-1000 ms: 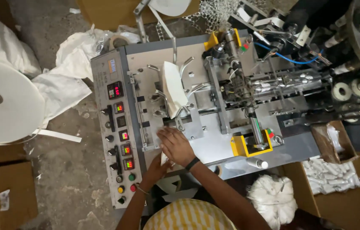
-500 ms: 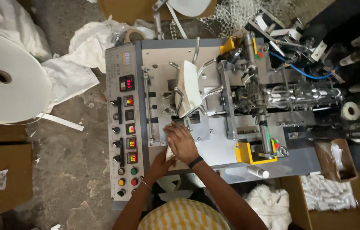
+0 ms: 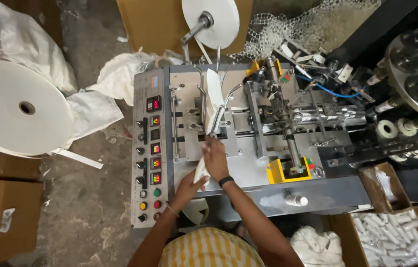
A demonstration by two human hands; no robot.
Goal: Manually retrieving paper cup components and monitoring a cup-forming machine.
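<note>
right hand [image 3: 215, 157] moved up the white strip [image 3: 200, 170], left hand [image 3: 189, 184] now gripping it

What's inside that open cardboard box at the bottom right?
The open cardboard box holds a heap of small white rolled pieces, lying loose in all directions. What lies beneath the top layer is covered, and the box's far end runs out of view.

Your hands work over a machine deck [image 3: 248, 173] of smooth, matt grey metal. The strip [image 3: 200, 172] you hold looks like matt white paper, as does the big roll [image 3: 18, 109]; the boxes [image 3: 6, 217] are brown cardboard.
</note>
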